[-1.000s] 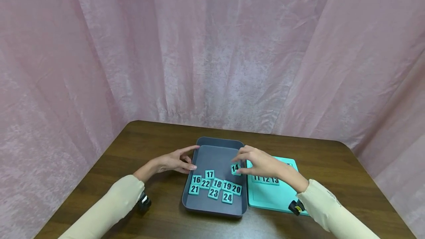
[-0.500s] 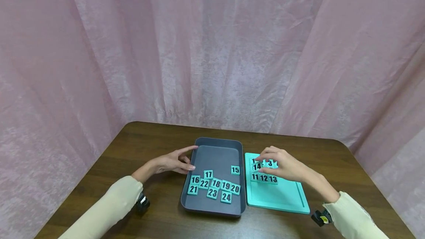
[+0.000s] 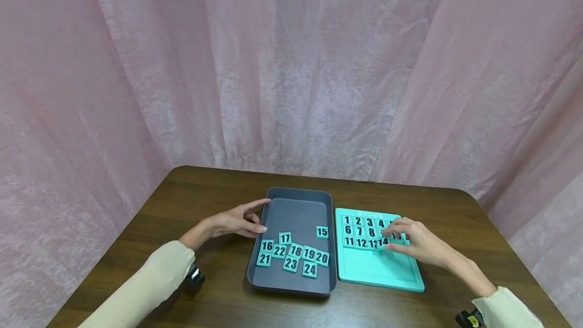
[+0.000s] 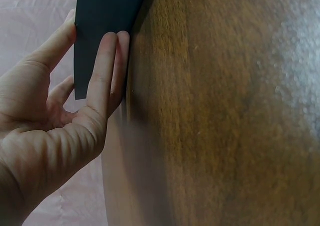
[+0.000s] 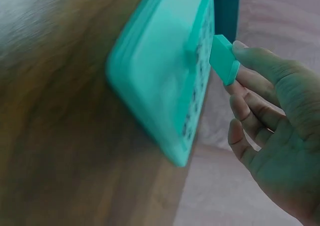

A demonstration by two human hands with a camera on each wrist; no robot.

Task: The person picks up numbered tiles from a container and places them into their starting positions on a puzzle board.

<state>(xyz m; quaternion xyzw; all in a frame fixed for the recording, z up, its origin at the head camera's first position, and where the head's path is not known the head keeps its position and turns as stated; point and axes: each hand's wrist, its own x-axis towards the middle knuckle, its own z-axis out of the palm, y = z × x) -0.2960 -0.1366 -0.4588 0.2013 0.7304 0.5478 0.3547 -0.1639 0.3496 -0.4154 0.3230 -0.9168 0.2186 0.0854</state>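
Note:
My right hand [image 3: 416, 241] pinches the number tile 14 [image 3: 382, 242] between thumb and fingers, over the turquoise board [image 3: 378, 272] and just right of tile 13. The right wrist view shows that turquoise tile [image 5: 224, 60] held up off the board's face, seen from its plain side. Rows of numbered tiles [image 3: 359, 231] sit in the board's upper part, some hidden behind the fingers. With fairly straight fingers, my left hand [image 3: 234, 220] touches the left side of the dark grey tray [image 3: 298, 194]; in the left wrist view two fingers lie along its outer wall [image 4: 95, 15].
Inside the tray lie several loose tiles [image 3: 295, 251], numbered 16 to 24, mostly toward the near end. Tile 15 [image 3: 322, 232] lies apart near the tray's right wall. Tray and board stand side by side on the brown wooden table [image 3: 218, 267], with a pink curtain [image 3: 291, 65] behind.
My right hand has carried tile 14 from the tray rightward over the board, to beside tile 13. Tile 15 has come into view in the tray. The left hand stays at the tray.

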